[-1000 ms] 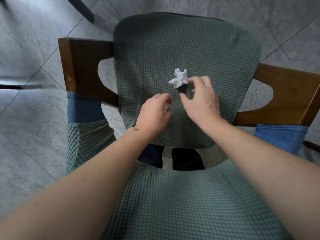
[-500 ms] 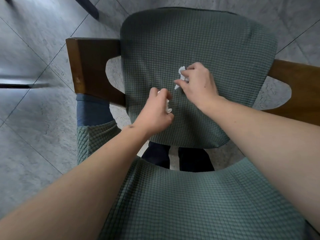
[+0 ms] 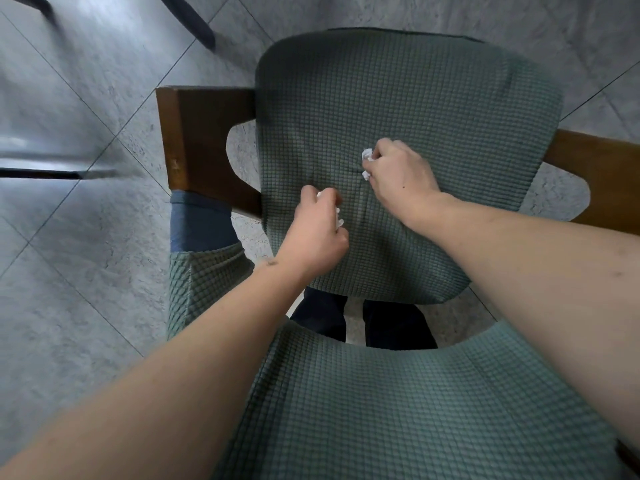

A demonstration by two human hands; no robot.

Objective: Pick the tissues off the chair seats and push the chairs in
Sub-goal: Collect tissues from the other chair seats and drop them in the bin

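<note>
Both hands over seat (image 3: 433, 109); L hand (image 3: 313, 237) nearer than R hand (image 3: 398, 178).

This is looking like a room in a home, maybe a dining room. A brown wooden chair with wide arms (image 3: 204, 147) is standing on a floor of big grey stone-look tiles (image 3: 69, 271). A soft green checked cloth cover (image 3: 398, 109) is stretching over the seat, and the same green cloth is covering the chair back. Dark thin legs of some other furniture (image 3: 194, 22) are showing at the top. What that furniture is cannot be told.
</note>
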